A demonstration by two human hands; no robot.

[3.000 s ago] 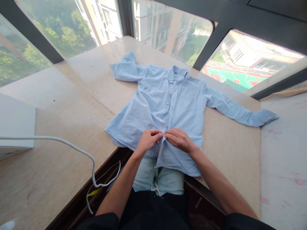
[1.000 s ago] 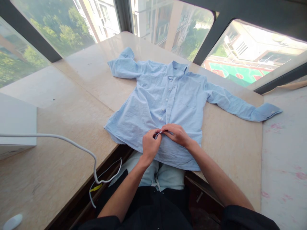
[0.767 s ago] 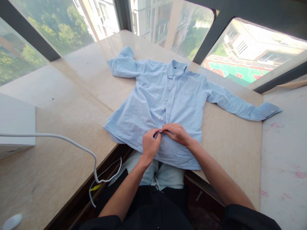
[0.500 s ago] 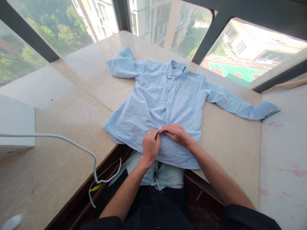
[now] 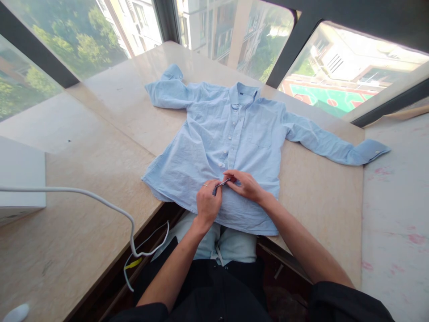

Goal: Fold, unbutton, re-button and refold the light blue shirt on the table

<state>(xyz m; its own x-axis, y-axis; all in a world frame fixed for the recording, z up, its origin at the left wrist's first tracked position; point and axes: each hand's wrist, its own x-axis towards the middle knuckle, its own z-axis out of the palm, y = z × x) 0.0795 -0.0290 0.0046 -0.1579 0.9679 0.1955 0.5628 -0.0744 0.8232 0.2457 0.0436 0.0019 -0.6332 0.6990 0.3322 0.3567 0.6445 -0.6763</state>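
A light blue button-up shirt (image 5: 201, 152) lies face up on a beige stone ledge (image 5: 100, 147), sleeves spread to both sides, its hem hanging over the near edge. My left hand (image 5: 208, 203) pinches the shirt's front placket near the hem. My right hand (image 5: 246, 185) meets it from the right, fingers closed on the same strip of fabric. Both hands sit just below the lowest visible white button (image 5: 220, 164).
A white cable (image 5: 100, 203) runs from the left across the ledge and drops over its edge. A white box (image 5: 20, 179) stands at far left. Large windows line the back. A pale stained surface (image 5: 395, 214) adjoins on the right.
Both hands stay pinched on the lower placket; they have shifted slightly up the shirt. The placket's lower opening seen three seconds ago now lies closed.
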